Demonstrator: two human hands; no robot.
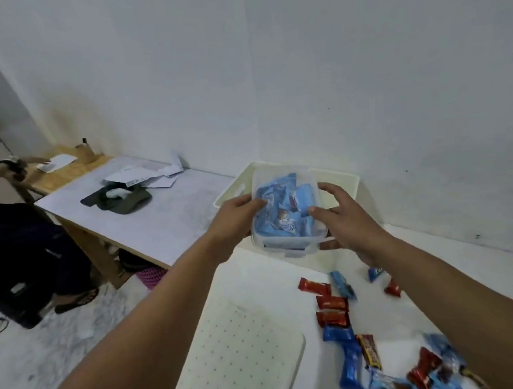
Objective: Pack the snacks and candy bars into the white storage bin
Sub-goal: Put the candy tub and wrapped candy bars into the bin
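A clear lidded plastic box (pixel 288 241) full of blue snack packets is held between both hands, partly over the near rim of the white storage bin (pixel 239 189) by the wall. My left hand (pixel 235 218) grips the box's left side, thumb on the lid. My right hand (pixel 343 217) holds its right side, with the fingers spread above the lid and the thumb on it. Loose red candy bars (pixel 330 305) and blue candy packets (pixel 349 365) lie scattered on the white table at the lower right.
A white perforated lid (pixel 235 364) lies on the table in front of me. To the left stands a grey-topped table (pixel 164 229) with a dark cap (pixel 119 200) and papers. Another person sits at the far left, hand on a wooden desk (pixel 63 173).
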